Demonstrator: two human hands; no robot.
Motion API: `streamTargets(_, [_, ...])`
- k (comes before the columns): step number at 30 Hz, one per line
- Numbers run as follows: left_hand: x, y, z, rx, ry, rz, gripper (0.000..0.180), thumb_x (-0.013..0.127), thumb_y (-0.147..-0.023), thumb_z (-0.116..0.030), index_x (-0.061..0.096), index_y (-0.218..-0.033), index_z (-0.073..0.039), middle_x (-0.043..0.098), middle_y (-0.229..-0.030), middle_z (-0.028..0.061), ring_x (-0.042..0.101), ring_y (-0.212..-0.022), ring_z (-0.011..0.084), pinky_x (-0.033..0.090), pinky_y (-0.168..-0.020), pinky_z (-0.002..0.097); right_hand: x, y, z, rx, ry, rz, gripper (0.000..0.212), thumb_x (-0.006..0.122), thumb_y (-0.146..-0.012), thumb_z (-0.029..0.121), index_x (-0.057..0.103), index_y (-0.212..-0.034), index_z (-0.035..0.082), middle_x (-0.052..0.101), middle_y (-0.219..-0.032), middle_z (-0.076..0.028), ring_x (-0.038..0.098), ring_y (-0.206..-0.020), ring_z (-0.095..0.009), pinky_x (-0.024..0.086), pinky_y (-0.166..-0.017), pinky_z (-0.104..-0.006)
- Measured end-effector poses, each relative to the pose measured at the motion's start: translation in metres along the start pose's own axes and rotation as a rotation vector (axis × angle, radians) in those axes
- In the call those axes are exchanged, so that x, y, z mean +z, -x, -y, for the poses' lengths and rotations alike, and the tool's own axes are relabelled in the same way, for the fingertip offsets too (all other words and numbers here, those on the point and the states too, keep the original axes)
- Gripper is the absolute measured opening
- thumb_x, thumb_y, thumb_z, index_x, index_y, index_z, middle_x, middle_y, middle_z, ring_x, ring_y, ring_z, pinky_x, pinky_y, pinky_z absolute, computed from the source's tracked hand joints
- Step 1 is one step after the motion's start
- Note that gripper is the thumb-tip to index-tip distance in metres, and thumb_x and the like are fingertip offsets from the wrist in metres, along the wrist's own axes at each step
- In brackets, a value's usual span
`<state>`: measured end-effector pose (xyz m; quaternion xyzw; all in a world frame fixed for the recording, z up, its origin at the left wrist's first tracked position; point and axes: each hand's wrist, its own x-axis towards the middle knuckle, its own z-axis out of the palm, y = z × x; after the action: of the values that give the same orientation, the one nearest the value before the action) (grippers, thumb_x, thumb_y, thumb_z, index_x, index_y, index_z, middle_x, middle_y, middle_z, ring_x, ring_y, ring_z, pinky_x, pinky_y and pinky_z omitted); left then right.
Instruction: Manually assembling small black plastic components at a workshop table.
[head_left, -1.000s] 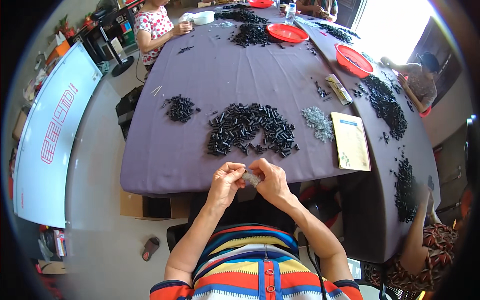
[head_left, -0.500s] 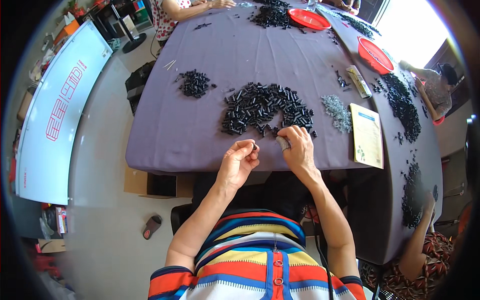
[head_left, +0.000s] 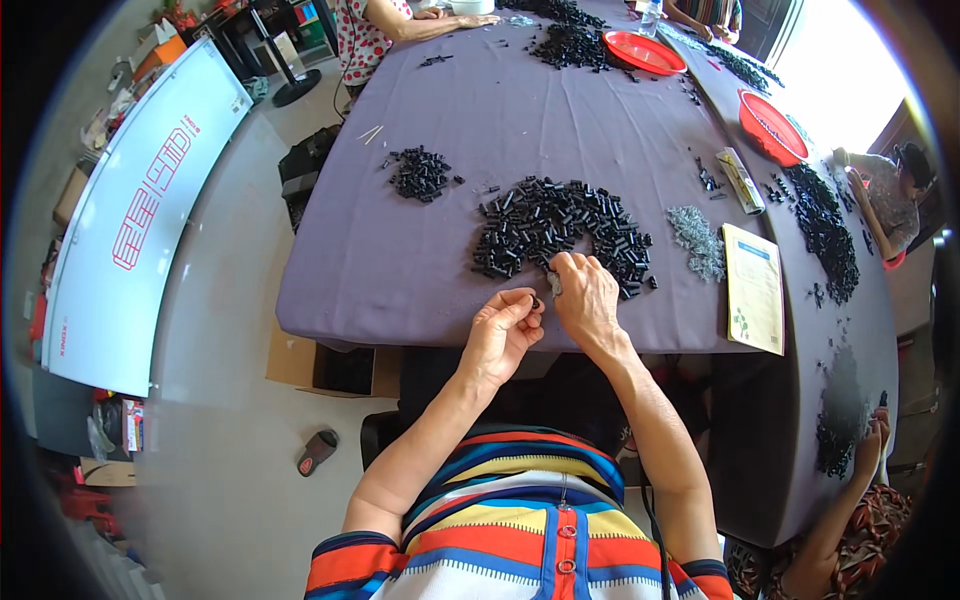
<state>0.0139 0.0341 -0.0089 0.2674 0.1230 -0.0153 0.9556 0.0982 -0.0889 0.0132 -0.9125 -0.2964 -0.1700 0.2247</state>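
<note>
Between the thumb and fingers of my left hand (head_left: 500, 335) is a small black cylindrical piece (head_left: 535, 303), held just above the table's near edge. My right hand (head_left: 587, 300) is at the near side of a big heap of small black cylindrical pieces (head_left: 550, 218), its fingers curled in. A grey wrap (head_left: 555, 284) shows on one of its digits. The fingertips point away and are mostly hidden, so what they hold, if anything, cannot be seen. The two hands are close together but apart.
A smaller black heap (head_left: 420, 174) lies left on the purple tablecloth (head_left: 370, 260). To the right are a pile of clear small parts (head_left: 697, 240), a yellowish booklet (head_left: 754, 290) and a tube-shaped package (head_left: 740, 181). Red baskets (head_left: 645, 54) stand farther off. Other people sit around the tables.
My right hand has moved left toward my left hand, against the heap's near edge. My left hand keeps its pinch on the black piece. The whole view has shifted slightly.
</note>
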Motion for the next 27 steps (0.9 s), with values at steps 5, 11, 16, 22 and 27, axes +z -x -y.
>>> streamTargets(5, [0.002,0.000,-0.001,0.013,0.011,0.001,0.008,0.060,-0.088,-0.008,0.063,-0.095,-0.008,0.062,-0.085,0.0055,0.054,-0.069,0.0118,0.045,-0.066,0.0278,0.000,-0.002,0.000,0.027,-0.026,0.030,0.019,0.059,-0.069,0.002,0.058,-0.087,0.008,0.061,-0.081,-0.010,0.059,-0.080,-0.030,0.047,-0.069,-0.0411])
streamTargets(11, [0.001,-0.002,-0.003,0.028,0.012,-0.008,0.009,0.061,-0.087,-0.008,0.063,-0.095,-0.009,0.062,-0.085,0.0050,0.054,-0.070,0.0117,0.045,-0.067,0.0277,-0.002,0.001,0.000,-0.008,-0.057,0.032,0.017,0.060,-0.069,0.003,0.056,-0.085,0.007,0.059,-0.081,-0.011,0.059,-0.079,-0.030,0.047,-0.069,-0.0409])
streamTargets(16, [0.000,-0.003,-0.001,0.029,0.028,-0.004,0.010,0.060,-0.087,-0.007,0.063,-0.097,-0.009,0.062,-0.086,0.0052,0.055,-0.071,0.0119,0.046,-0.067,0.0281,-0.005,0.007,-0.004,-0.075,-0.069,-0.004,0.022,0.062,-0.065,0.002,0.059,-0.086,0.007,0.059,-0.082,-0.010,0.058,-0.083,-0.029,0.045,-0.072,-0.0396])
streamTargets(22, [-0.002,-0.002,0.001,0.052,0.019,0.001,0.010,0.061,-0.087,-0.007,0.063,-0.097,-0.009,0.064,-0.088,0.0057,0.057,-0.072,0.0123,0.047,-0.068,0.0287,-0.007,0.012,-0.010,-0.059,-0.273,-0.070,0.025,0.061,-0.061,-0.001,0.059,-0.085,0.007,0.060,-0.082,-0.012,0.058,-0.081,-0.030,0.046,-0.068,-0.0396])
streamTargets(27, [-0.003,-0.004,0.003,0.070,0.010,0.012,0.009,0.061,-0.087,-0.007,0.063,-0.096,-0.010,0.065,-0.089,0.0069,0.059,-0.073,0.0124,0.048,-0.067,0.0282,-0.021,0.035,-0.007,0.395,-0.893,0.114,0.018,0.067,-0.076,-0.004,0.062,-0.091,0.003,0.058,-0.071,0.001,0.052,-0.066,-0.004,0.042,-0.062,-0.0205])
